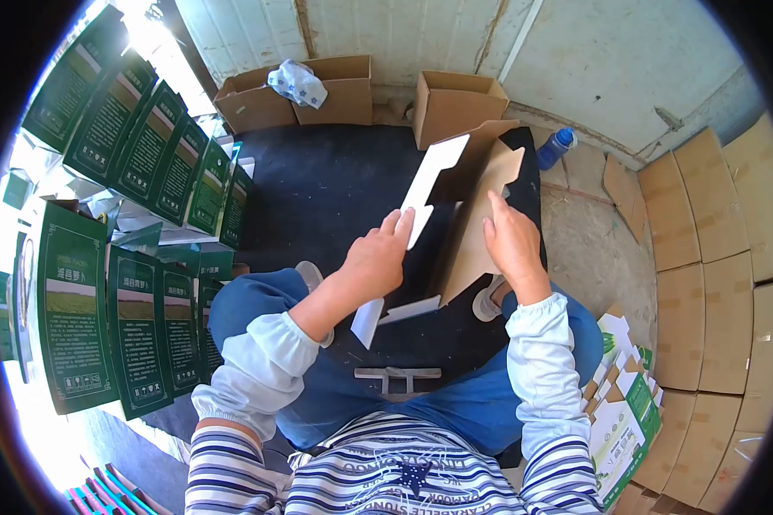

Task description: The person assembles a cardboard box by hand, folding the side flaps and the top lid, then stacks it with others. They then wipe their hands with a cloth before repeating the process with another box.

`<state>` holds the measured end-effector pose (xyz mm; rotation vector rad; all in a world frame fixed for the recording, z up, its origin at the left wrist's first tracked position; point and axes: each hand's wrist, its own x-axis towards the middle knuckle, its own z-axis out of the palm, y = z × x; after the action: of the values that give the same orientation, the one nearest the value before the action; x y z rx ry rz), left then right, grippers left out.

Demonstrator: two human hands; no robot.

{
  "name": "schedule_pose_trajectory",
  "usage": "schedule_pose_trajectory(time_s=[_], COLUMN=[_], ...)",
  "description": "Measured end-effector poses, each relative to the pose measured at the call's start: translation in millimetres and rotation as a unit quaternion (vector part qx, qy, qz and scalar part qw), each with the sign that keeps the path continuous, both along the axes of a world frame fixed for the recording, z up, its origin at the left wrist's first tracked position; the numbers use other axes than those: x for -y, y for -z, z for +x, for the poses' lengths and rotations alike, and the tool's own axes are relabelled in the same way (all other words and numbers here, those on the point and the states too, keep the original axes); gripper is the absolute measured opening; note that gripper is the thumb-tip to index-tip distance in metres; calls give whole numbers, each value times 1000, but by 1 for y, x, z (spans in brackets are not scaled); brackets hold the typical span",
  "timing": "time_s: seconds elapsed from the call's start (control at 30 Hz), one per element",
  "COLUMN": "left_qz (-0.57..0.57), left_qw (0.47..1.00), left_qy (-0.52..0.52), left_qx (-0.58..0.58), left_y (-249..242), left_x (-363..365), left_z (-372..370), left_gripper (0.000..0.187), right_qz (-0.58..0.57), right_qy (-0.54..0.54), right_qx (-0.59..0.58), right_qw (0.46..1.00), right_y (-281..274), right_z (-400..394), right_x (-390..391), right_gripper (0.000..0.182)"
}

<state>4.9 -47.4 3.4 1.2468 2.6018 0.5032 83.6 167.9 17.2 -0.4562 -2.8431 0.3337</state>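
Observation:
A partly opened cardboard carton (471,245) with loose end flaps stands between my knees, its sides spread apart. One side shows white along its edge and flaps, the other bare brown. My left hand (378,262) is closed on the white left side, the fingers lying along its edge. On the brown right side, my right hand (515,240) grips the edge, with thumb and forefinger toward the carton's inside. The carton's outer faces are mostly turned away from me.
Green printed boxes (77,309) stand in rows at left. Brown cartons (459,107) line the back wall, one with a patterned cloth (297,83) on it. A blue bottle (556,148) stands right of the black mat (318,189). Stacked cartons (704,257) and flat green-white cardboard (623,429) are at right.

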Motion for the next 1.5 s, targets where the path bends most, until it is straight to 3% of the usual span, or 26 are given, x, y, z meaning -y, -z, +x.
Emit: schedule_pose_trajectory(time_s=[0.1, 0.17, 0.27, 0.3, 0.4, 0.47, 0.5, 0.6, 0.63, 0.73, 0.8, 0.87, 0.93, 0.97, 1.13, 1.23, 1.3, 1.4, 1.43, 1.5], left_qz=[-116, -104, -112, -111, -141, -159, -169, -166, -157, -126, -105, -80, -30, -28, 15, 6, -8, -16, -21, -21], left_qw=[993, 994, 992, 991, 986, 983, 982, 982, 985, 990, 991, 991, 985, 992, 991, 991, 992, 994, 994, 994], left_qy=[14, 6, 6, 12, 1, 13, 20, 28, 16, -16, -32, -36, -24, -23, -25, -29, -29, -29, -29, -27], left_qx=[-32, -35, -59, -71, -89, -86, -83, -85, -76, -67, -79, -104, -167, -117, -127, -131, -122, -107, -105, -105], left_y=[19, 33, 45, 47, 46, 45, 44, 43, 44, 49, 53, 59, 70, 75, 86, 92, 92, 87, 86, 86], left_x=[-15, -23, -31, -35, -43, -45, -45, -47, -48, -53, -57, -56, -55, -56, -54, -49, -49, -50, -50, -50], left_z=[5, 1, 0, 0, 2, 2, 3, 5, 5, 8, 17, 27, 32, 34, 36, 32, 31, 32, 31, 31], left_gripper=[74, 75, 75, 75, 75, 75, 76, 75, 75, 75, 74, 76, 77, 79, 84, 84, 84, 82, 82, 81], right_qz=[37, 38, 217, 292, 225, 64, 46, -112, -176, -208, -153, -152, -180, -193, -353, -253, -189, -124, -158, -117], right_qy=[-6, 45, 14, -23, -240, -344, -341, -347, -362, -377, -387, -396, -375, -363, -263, -219, -134, -51, 29, 84], right_qx=[27, 110, -19, -84, -56, 173, 249, 295, 280, 313, 370, 338, 342, 344, 254, 133, 37, -97, -104, -158], right_qw=[999, 992, 976, 953, 943, 920, 905, 883, 871, 847, 831, 840, 843, 844, 861, 933, 972, 986, 982, 977], right_y=[27, 25, 25, 19, -3, -6, -14, -23, -15, -11, -14, -5, -7, -8, 12, 12, 34, 44, 44, 49], right_z=[-4, -6, 4, 5, 17, 33, 40, 59, 64, 77, 77, 84, 87, 88, 75, 54, 32, -16, -27, -52], right_x=[-3, 1, 4, 6, 35, 48, 54, 51, 45, 49, 58, 64, 66, 64, 38, 29, 12, -24, -30, -48], right_gripper=[41, 40, 40, 32, 23, 25, 28, 29, 39, 55, 74, 74, 69, 66, 38, 33, 51, 72, 74, 72])
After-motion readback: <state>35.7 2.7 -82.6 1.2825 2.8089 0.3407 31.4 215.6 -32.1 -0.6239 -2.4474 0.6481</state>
